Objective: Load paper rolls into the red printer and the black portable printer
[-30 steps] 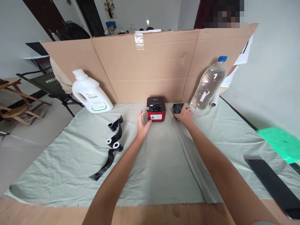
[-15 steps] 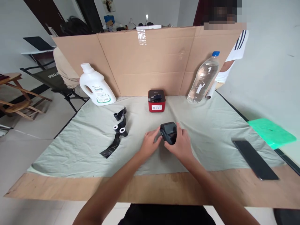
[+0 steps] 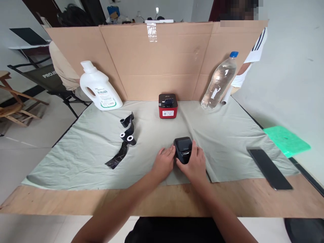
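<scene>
A small black boxy device that looks like a portable label printer (image 3: 184, 144) is low over the cloth in front of me, its glossy front part facing me. My right hand (image 3: 193, 162) grips it from the right, thumb at the near edge and fingers along the side. Against its left side press the fingers of my left hand (image 3: 164, 162). Farther back stands a red and black box-shaped device (image 3: 168, 106) with a white label. Small rolls of black material (image 3: 131, 140) with white cores lie to the left, along with an unrolled black strip (image 3: 117, 157).
A white detergent jug (image 3: 100, 87) and a large clear bottle (image 3: 219, 84) with a blue cap lean against the cardboard screen (image 3: 157, 64). On the right lie a dark phone (image 3: 270, 168) and a green sheet (image 3: 286, 141). People sit beyond the screen.
The black printer has come lower and a little nearer me, from tilted to more level. My left hand has shifted from a thumb-and-finger hold to fingers along its left side. The view has shifted slightly.
</scene>
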Motion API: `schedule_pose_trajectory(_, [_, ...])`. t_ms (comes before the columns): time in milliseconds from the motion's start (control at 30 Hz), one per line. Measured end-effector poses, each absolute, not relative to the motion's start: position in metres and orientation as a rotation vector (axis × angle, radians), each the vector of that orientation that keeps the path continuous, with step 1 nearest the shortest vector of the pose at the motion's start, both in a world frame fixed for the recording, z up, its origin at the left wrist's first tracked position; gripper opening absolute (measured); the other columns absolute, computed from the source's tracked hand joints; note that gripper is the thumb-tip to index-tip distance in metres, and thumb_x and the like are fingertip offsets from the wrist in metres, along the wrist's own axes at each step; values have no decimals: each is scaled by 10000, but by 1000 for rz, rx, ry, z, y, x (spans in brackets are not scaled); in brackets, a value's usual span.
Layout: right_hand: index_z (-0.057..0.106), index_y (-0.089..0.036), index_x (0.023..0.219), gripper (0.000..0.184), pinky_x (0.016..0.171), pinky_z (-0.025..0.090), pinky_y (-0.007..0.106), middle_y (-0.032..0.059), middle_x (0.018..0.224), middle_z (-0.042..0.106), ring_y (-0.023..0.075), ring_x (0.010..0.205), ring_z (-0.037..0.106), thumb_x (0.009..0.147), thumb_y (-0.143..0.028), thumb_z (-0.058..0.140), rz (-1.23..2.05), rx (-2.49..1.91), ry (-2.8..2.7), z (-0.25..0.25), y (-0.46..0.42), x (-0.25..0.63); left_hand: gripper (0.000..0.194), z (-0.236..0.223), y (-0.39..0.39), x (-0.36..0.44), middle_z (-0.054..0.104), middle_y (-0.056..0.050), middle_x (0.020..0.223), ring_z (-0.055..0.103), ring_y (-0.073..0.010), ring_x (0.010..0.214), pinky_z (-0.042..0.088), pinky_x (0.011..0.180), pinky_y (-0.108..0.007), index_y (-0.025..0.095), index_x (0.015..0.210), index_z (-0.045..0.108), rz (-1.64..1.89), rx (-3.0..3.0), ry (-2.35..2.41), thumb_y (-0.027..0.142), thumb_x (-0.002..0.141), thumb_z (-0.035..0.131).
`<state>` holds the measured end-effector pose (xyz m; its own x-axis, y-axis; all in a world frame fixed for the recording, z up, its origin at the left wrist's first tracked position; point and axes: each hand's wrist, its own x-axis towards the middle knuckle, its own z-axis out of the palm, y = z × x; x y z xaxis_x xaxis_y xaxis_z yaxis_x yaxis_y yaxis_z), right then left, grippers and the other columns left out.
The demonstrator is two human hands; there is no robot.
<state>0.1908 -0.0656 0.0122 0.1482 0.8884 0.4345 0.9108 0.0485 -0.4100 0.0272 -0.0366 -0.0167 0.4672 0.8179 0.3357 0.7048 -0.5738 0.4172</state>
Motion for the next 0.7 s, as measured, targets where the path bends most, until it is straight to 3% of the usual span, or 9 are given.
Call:
schedule_pose_trajectory(233, [225,-93,1596,1031,924,495,536,206,1172,558,376,1026,541,770,-486,700,-93,-1801,-1784,11,-64,193,632,-21,-41,33,587,-202,1457,569,-304,1373,391,1185,-551,127,1524,441,680,2565,1412,75,894,435])
schedule_pose_trajectory(467, [184,-62,1608,1056,920,495,531,211,1156,555,369,1021,529,776,-475,686,-59,-1822,-1772,15,-65,191,582,-19,-40,34,576,-233,1457,526,-316,1415,362,1211,-557,66,1459,509,621,2573,1420,65,881,445])
schedule_pose_trajectory(700, [190,-49,1600,1084,910,505,513,199,1122,560,359,992,535,746,-451,723,-79,-1834,-1752,15,-65,191,650,-15,-37,31,572,-103,1494,499,-246,1443,366,1206,-582,215,1474,522,727,2261,1338,24,865,398])
